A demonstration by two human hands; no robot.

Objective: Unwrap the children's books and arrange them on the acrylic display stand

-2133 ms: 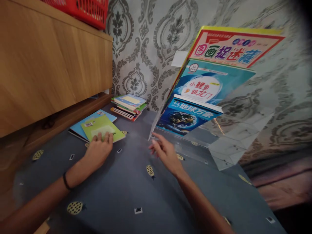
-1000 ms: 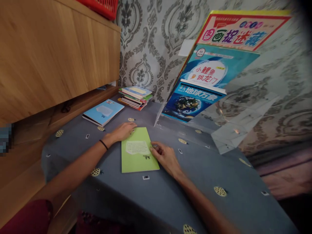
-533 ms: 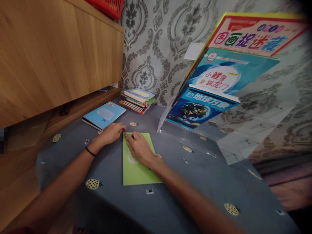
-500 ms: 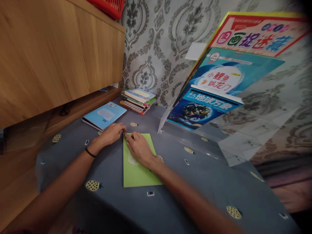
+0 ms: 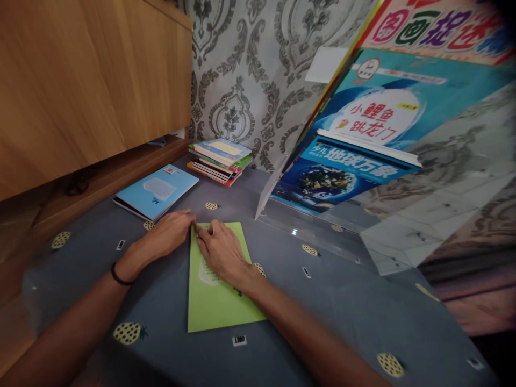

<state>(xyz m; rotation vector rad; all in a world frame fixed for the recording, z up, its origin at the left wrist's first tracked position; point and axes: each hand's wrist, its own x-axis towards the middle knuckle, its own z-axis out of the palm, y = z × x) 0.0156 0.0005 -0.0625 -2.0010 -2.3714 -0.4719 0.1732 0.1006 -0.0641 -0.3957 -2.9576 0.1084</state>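
Observation:
A light green book [image 5: 217, 312] lies closed on the table, a pale text panel partly showing on its cover. My left hand [image 5: 171, 234], with a dark band at the wrist, is closed at the book's top left corner, its fingertips pinching the edge. Across the upper part of the cover rests my right hand [image 5: 221, 250], fingers loosely bent and apart, with the thumb and forefinger close to the same corner. It covers some of the text panel.
A blue book [image 5: 159, 188] lies behind my left hand. Beyond it stands a stack of books [image 5: 221, 158] near the patterned wall. To the right, a clear acrylic rack [image 5: 270, 188] holds upright books, including a blue earth book [image 5: 326, 177]. A wooden cabinet [image 5: 97, 80] borders the left.
The view has shifted closer, so the table and the green book appear lower and further left. Both hands stay at the book's top left corner with little movement.

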